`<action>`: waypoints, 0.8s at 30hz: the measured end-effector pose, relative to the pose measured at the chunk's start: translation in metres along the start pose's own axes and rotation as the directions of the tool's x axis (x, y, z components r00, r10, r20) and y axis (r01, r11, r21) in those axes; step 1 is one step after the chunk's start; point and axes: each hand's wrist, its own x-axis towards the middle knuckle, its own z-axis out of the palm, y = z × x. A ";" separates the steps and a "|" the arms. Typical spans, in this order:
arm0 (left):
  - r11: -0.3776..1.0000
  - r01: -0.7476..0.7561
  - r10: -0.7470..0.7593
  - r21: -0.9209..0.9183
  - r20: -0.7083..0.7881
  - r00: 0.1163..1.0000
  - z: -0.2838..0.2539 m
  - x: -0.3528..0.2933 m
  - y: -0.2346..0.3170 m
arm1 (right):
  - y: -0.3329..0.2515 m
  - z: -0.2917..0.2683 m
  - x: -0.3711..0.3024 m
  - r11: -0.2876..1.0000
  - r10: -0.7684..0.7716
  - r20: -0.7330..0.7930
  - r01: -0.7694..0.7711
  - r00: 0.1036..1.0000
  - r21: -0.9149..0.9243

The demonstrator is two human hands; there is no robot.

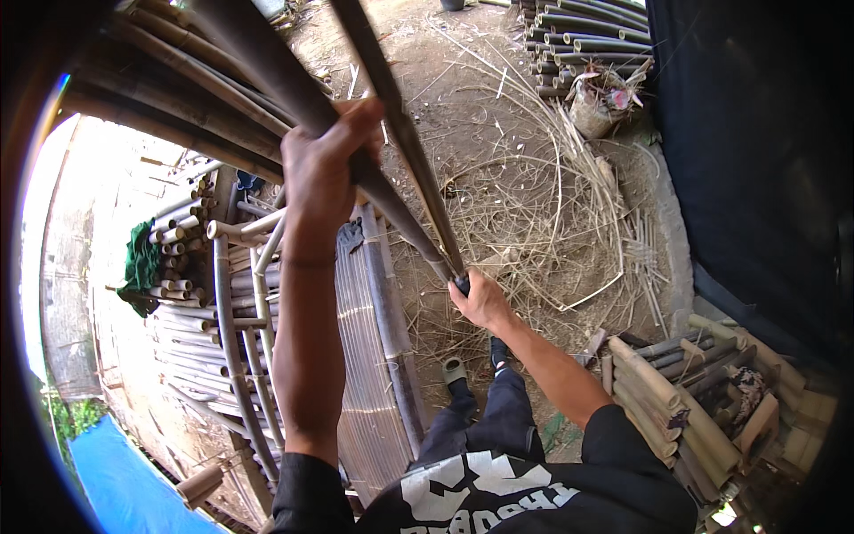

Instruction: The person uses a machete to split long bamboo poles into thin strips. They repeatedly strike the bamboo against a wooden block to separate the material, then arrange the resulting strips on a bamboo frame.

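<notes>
Beyond the left grip, slightly blurred, the long dark brown bamboo poles leave the top edge. How their lower ends meet at the right grip is too small to tell. Rightward, the black hanging sheet fades into the dark rim.

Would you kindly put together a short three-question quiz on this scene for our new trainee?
1. True or false: the left hand is gripping a dark pole.
2. What colour is the cloth draped on the bamboo stack at the left of the picture?
A) Red
B) Green
C) White
3. Fill in the blank with "higher" or "lower": the right hand is ____ in the picture than the left hand.

Key: 1. True. 2. B. 3. Lower.
</notes>
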 end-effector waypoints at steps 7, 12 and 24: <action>0.985 -0.046 0.030 0.167 0.098 0.995 -0.050 0.004 -0.059 | 0.144 0.090 0.014 0.897 0.439 0.304 -0.431 0.846 -0.097; 0.946 0.279 -0.310 0.166 0.204 0.929 -0.061 -0.050 -0.182 | 0.140 0.071 0.028 0.884 0.455 0.362 -0.460 0.813 -0.079; 0.980 0.159 -0.153 -0.120 0.051 0.987 -0.079 -0.092 -0.245 | 0.176 0.101 0.007 0.903 0.350 0.327 -0.410 0.878 0.132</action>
